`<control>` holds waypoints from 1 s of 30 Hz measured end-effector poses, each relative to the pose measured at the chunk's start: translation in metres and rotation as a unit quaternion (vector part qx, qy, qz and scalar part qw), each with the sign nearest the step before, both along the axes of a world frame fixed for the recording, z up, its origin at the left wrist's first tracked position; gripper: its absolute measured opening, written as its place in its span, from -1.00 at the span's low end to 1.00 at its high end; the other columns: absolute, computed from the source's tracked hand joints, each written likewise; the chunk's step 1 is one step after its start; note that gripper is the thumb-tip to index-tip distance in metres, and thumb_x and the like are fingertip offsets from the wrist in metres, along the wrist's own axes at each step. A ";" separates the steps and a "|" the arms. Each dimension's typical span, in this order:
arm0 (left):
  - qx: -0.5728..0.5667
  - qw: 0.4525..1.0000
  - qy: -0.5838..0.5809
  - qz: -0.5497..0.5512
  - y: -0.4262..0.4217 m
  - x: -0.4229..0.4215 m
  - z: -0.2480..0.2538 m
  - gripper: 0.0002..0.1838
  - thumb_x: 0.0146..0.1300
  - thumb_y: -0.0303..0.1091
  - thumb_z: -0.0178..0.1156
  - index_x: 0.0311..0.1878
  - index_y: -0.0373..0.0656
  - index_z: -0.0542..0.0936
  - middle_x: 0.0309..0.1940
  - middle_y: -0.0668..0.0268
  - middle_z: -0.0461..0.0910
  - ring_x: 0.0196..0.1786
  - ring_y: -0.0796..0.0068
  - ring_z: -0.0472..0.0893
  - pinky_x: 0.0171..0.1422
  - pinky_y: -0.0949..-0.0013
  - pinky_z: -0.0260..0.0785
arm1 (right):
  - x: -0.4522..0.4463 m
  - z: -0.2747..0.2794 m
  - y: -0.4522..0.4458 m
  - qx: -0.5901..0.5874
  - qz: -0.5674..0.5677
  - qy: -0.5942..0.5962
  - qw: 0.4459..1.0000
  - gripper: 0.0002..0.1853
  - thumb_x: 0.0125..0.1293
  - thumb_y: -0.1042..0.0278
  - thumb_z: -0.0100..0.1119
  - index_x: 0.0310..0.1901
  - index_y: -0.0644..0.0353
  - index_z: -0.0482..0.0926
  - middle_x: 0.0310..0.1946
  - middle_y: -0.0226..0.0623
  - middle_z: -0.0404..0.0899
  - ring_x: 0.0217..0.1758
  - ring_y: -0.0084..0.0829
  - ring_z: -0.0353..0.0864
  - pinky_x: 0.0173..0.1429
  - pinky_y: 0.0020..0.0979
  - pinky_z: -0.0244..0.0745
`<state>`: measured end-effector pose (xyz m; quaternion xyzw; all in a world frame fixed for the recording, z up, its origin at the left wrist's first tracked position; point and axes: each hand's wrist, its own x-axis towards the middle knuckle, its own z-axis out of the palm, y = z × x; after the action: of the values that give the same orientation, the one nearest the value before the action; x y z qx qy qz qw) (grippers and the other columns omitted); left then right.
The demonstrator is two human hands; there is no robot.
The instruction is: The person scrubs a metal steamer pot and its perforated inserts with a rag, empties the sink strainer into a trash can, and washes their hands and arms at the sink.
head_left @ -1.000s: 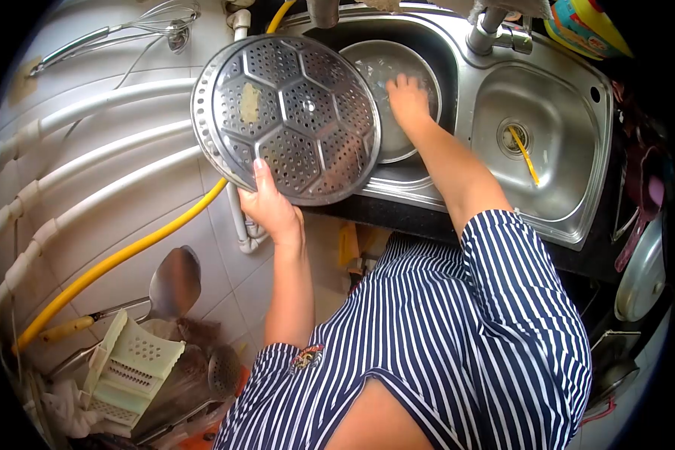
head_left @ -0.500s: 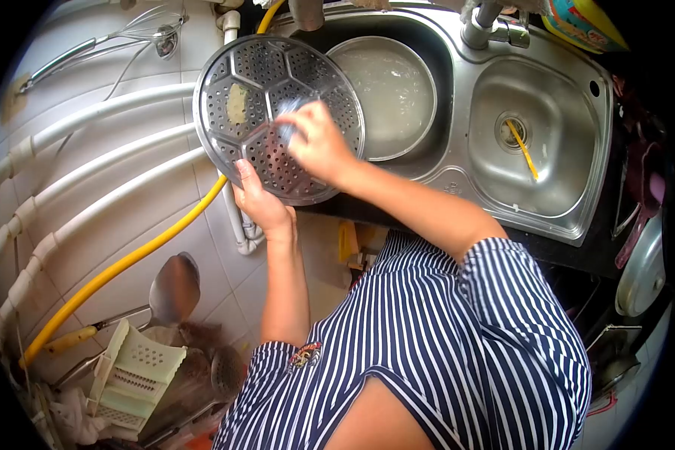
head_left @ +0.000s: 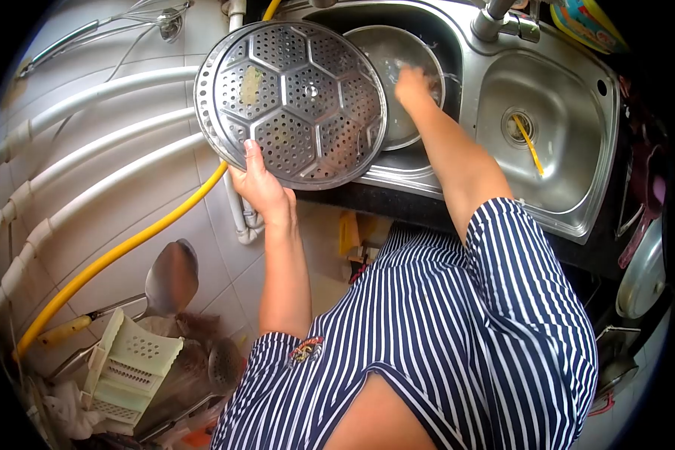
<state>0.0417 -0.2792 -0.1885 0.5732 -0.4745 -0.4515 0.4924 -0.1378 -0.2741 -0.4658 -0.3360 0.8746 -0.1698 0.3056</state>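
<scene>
A round, perforated metal steamer tray point(head_left: 300, 112), pressed with a hexagon pattern, is tilted toward me. My left hand point(head_left: 265, 184) grips its lower left rim, thumb on the upper face. A pale yellowish patch point(head_left: 251, 85) shows on the tray's left part. Over in the left sink bowl stands a round metal basin point(head_left: 386, 54) with cloudy water, partly covered by the tray. My right hand point(head_left: 414, 86) reaches down into that basin amid splashing water. Its fingers are smeared by motion, so whether it holds anything is unclear.
The right sink bowl point(head_left: 495, 187) has a yellow strip point(head_left: 529, 145) lying across its drain. A faucet point(head_left: 502, 24) stands behind. White pipes point(head_left: 90, 112) and a yellow hose point(head_left: 127, 247) run along the left wall. A pale green grater point(head_left: 131, 367) sits lower left.
My right hand has left the tray's face, where it rubbed with a greyish-blue thing, and moved right into the basin. The tray, still in my left hand, has shifted slightly up.
</scene>
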 end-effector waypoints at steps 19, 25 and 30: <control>0.047 0.999 -0.009 -0.023 0.011 -0.008 -0.006 -0.74 0.41 -0.43 0.00 0.10 -0.31 0.43 -0.06 0.27 0.54 -0.10 0.54 0.54 0.04 0.43 0.40 | 0.025 0.111 -0.136 -0.305 -0.018 -0.163 0.938 -0.72 0.07 0.52 0.16 -0.13 0.28 0.60 -0.02 0.03 0.57 0.15 -0.12 0.52 0.25 -0.19 0.42; 0.044 0.998 -0.011 -0.037 0.013 -0.012 -0.008 -0.66 0.48 -0.32 -0.09 0.19 -0.31 0.35 0.04 0.16 0.52 0.04 0.40 0.55 0.12 0.29 0.42 | 0.023 0.068 -0.050 -0.130 -0.124 -0.197 0.964 -0.58 0.13 0.39 0.14 0.06 0.28 0.47 -0.01 0.13 0.40 0.05 0.03 0.50 0.17 -0.16 0.44; 0.041 0.998 0.039 -0.018 0.012 -0.026 -0.010 -0.66 0.48 -0.24 -0.06 0.14 -0.30 0.41 -0.03 0.22 0.53 -0.07 0.49 0.54 0.05 0.40 0.41 | 0.057 0.173 0.018 -0.415 0.086 -0.316 0.849 -0.70 0.05 0.41 0.15 -0.12 0.16 0.55 -0.21 -0.11 0.41 -0.12 -0.08 0.50 -0.05 -0.23 0.45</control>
<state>0.0157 -0.2675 -0.1988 0.5660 -0.4459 -0.5014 0.4789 -0.0807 -0.2563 -0.2928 -0.4336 0.5468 -0.5866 0.4111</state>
